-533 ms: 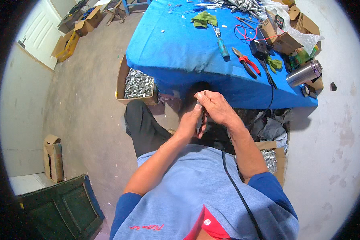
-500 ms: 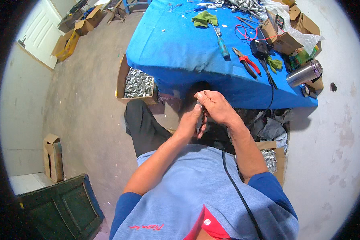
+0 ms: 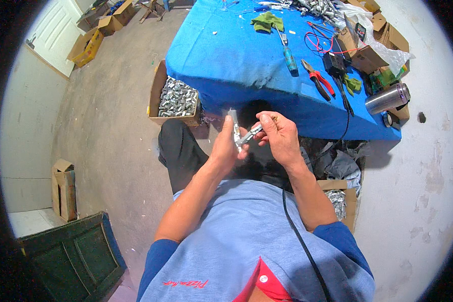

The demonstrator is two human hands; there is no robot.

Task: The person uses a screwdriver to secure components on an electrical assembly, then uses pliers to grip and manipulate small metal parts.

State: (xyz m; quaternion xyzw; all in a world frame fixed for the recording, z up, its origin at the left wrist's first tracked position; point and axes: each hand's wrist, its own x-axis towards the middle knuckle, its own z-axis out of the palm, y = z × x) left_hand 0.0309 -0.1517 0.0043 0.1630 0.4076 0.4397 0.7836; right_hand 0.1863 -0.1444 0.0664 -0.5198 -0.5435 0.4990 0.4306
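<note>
In the head view, the left hand [image 3: 225, 146] and the right hand [image 3: 282, 138] have parted: before the cloth-covered table [image 3: 221, 55], the left holds a pale, narrow strip [image 3: 236, 131], the right pinches a slim, shiny metal piece [image 3: 252, 133] slanting toward it; two parts now seem handled separately, but if they are joined, I cannot tell

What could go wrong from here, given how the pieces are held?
The slim metal piece in the left hand could slip and fall, as both hands are off the blue-covered table. The pale metal piece gripped near its end by the right hand might twist loose. The dark cord draped over the table edge could snag.
</note>
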